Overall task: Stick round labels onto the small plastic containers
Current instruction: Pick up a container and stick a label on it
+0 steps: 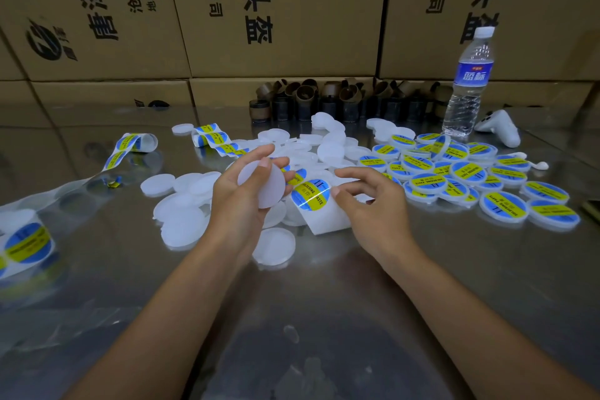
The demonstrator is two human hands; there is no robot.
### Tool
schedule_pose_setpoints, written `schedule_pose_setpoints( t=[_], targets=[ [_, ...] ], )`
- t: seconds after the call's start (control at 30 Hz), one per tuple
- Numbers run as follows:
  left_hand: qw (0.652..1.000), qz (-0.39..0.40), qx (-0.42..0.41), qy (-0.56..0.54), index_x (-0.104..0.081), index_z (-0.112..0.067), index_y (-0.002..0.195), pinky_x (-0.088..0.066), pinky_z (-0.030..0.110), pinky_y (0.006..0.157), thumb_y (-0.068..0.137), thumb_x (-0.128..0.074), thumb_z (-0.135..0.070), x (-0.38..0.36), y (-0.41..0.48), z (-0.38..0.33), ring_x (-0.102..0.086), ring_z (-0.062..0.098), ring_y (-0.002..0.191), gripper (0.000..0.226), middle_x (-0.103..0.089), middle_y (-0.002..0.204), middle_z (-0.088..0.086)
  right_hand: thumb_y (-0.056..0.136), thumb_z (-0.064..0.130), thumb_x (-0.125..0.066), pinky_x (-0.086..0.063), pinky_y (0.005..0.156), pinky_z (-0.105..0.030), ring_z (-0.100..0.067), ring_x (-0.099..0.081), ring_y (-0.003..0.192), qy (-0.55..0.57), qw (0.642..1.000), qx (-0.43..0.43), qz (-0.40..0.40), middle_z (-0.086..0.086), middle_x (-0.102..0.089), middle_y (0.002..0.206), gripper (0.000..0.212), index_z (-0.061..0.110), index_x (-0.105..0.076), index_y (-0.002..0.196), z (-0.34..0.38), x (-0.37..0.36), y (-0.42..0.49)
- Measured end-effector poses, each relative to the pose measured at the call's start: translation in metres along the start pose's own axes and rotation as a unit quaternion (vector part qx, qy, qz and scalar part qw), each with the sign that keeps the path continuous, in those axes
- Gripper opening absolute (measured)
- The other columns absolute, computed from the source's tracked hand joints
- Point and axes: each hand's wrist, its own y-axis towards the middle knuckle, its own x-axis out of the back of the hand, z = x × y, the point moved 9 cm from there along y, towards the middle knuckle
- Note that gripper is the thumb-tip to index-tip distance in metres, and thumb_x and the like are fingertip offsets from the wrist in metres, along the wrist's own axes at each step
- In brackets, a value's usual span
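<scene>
1. Round labels [27, 242], blue and yellow, sit on a roll at the far left of the steel counter [324, 318]. The roll is blurred and cut off by the frame edge.
2. A label strip [130, 144] curls further back on the left, its clear backing trailing toward the roll.
3. Unlabelled containers [185, 201], flat translucent white discs, lie in a loose heap just left of and beneath the left hand [238, 201].
4. That hand grasps one blank container [263, 185] above the heap. The thumb lies across its face and the fingers [256, 153] curl round its far rim.
5. A single label [310, 194] on a white backing sheet [328, 221] lies between the two hands, just right of the held container. Its print is partly readable as "SOLDERING PASTE".
6. The right hand [370, 201] has its thumb tip at the label's right edge, with the forefinger stretched above it and the other fingers curled. I cannot tell whether it is pinching the label or the sheet.
7. Labelled containers [470, 174] are piled overlapping on the right, several of them half hidden under others.
8. A water bottle [467, 84] stands behind that pile, with a white controller [500, 130] just beside it.
9. Dark cardboard tubes [341, 101] line the back of the counter in front of stacked cardboard boxes [285, 10].
</scene>
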Motion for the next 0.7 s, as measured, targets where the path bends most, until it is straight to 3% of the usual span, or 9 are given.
schedule_pose_setpoints(
  t=[0.17, 0.3, 0.4, 0.53, 0.6, 0.67, 0.7],
  targets=[
    [0.998, -0.041, -0.005, 0.056, -0.065, -0.014, 0.089, -0.057, 0.026, 0.06, 0.093, -0.055, -0.01, 0.009, 0.001, 0.001, -0.068, 0.016, 0.064, 0.011, -0.071, 0.072, -0.001, 0.081, 0.007, -0.068, -0.038, 0.059, -0.003, 0.006, -0.054, 0.059, 0.102, 0.992, -0.044, -0.062, 0.013, -0.063, 0.055, 0.022, 0.028, -0.066, 0.08, -0.007, 0.014, 0.002],
    [0.991, -0.002, 0.045, 0.129, -0.068, -0.01, 0.081, -0.055, 0.023, 0.053, 0.093, -0.058, -0.017, -0.001, -0.003, 0.017, -0.065, 0.014, 0.057, 0.017, -0.07, 0.068, 0.002, 0.082, 0.003, -0.067, -0.041, 0.055, -0.008, 0.002, -0.053, 0.055, 0.149, 0.985, -0.066, -0.059, 0.01, -0.063, 0.055, 0.022, 0.024, -0.066, 0.079, -0.009, 0.011, 0.001],
    [0.977, 0.043, 0.06, 0.201, -0.072, -0.007, 0.086, -0.053, 0.022, 0.053, 0.09, -0.058, -0.034, -0.011, -0.006, 0.025, -0.065, 0.017, 0.064, 0.031, -0.073, 0.079, 0.01, 0.082, 0.0, -0.063, -0.044, 0.056, -0.012, -0.003, -0.054, 0.057, 0.122, 0.991, -0.048, -0.038, 0.003, -0.062, 0.062, 0.024, 0.023, -0.065, 0.079, -0.005, 0.005, 0.001],
    [0.982, 0.039, 0.055, 0.179, -0.073, -0.009, 0.093, -0.055, 0.026, 0.062, 0.084, -0.06, -0.044, -0.009, -0.004, 0.021, -0.068, 0.023, 0.075, 0.039, -0.073, 0.091, 0.015, 0.081, -0.003, -0.062, -0.043, 0.056, -0.012, -0.001, -0.053, 0.057, 0.087, 0.995, -0.028, -0.032, 0.004, -0.059, 0.062, 0.028, 0.025, -0.064, 0.077, -0.003, 0.002, 0.0],
    [0.98, 0.029, 0.054, 0.188, -0.074, -0.015, 0.091, -0.056, 0.029, 0.068, 0.083, -0.064, -0.04, -0.006, -0.004, 0.022, -0.069, 0.02, 0.083, 0.028, -0.074, 0.093, 0.007, 0.08, -0.002, -0.063, -0.043, 0.056, -0.011, -0.001, -0.053, 0.058, 0.068, 0.997, -0.018, -0.023, 0.007, -0.059, 0.061, 0.029, 0.027, -0.064, 0.076, -0.002, 0.0, 0.0],
    [0.982, 0.013, 0.052, 0.181, -0.073, -0.02, 0.08, -0.054, 0.025, 0.06, 0.084, -0.069, -0.027, -0.004, -0.004, 0.022, -0.068, 0.016, 0.076, 0.009, -0.074, 0.087, 0.002, 0.079, 0.0, -0.063, -0.04, 0.057, -0.009, 0.001, -0.052, 0.059, 0.027, 0.999, 0.008, -0.022, 0.012, -0.058, 0.063, 0.029, 0.029, -0.063, 0.076, 0.002, -0.002, -0.002],
    [0.983, 0.013, 0.051, 0.174, -0.072, -0.021, 0.076, -0.054, 0.024, 0.057, 0.085, -0.069, -0.021, -0.004, -0.004, 0.021, -0.067, 0.016, 0.072, 0.01, -0.074, 0.084, 0.003, 0.079, 0.001, -0.063, -0.038, 0.059, -0.008, 0.001, -0.051, 0.061, 0.0, 0.999, 0.029, -0.027, 0.012, -0.058, 0.066, 0.028, 0.03, -0.063, 0.077, 0.006, -0.001, -0.004]
  ],
)
